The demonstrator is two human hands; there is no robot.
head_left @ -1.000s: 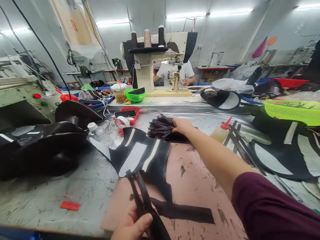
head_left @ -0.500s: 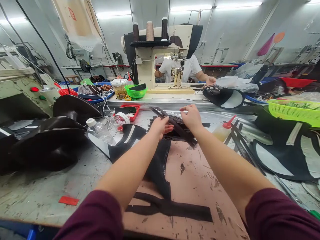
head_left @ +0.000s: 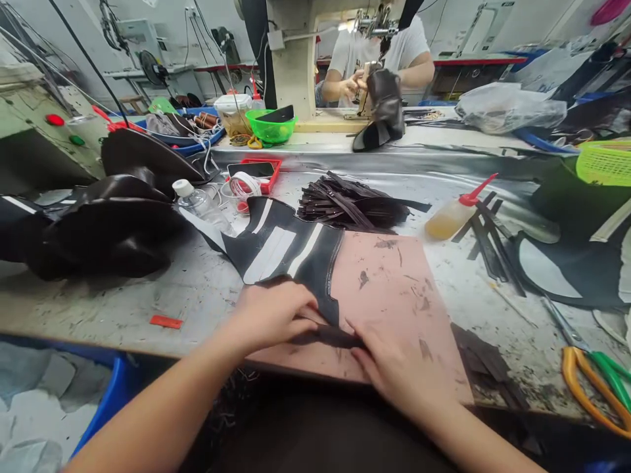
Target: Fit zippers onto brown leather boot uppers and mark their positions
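Near the front edge of the pink work board (head_left: pixel 394 276), a dark strip (head_left: pixel 335 336) lies between my two hands. My left hand (head_left: pixel 276 315) is closed on the strip's left part, its fingers curled and bunched. At the strip's right end, my right hand (head_left: pixel 394 361) pinches it between thumb and fingers. Just beyond my left hand lies a black cut shoe-upper piece (head_left: pixel 315 276) with white and grey bands, partly over the board. Farther back is a heap of dark strips (head_left: pixel 340 203).
A glue bottle (head_left: pixel 451 217) with a red nozzle lies right of the board, by loose strips (head_left: pixel 486 243). Scissors (head_left: pixel 586 368) rest at the right edge. Dark leather pieces (head_left: pixel 98 223) and a clear bottle (head_left: pixel 202 203) are left. A co-worker (head_left: pixel 374 59) sits behind the sewing machine (head_left: pixel 293 72).
My hands have come back from the strip heap to the board's front edge and taken hold of the strip there. The view has tilted down. The co-worker now holds a dark piece at the machine.
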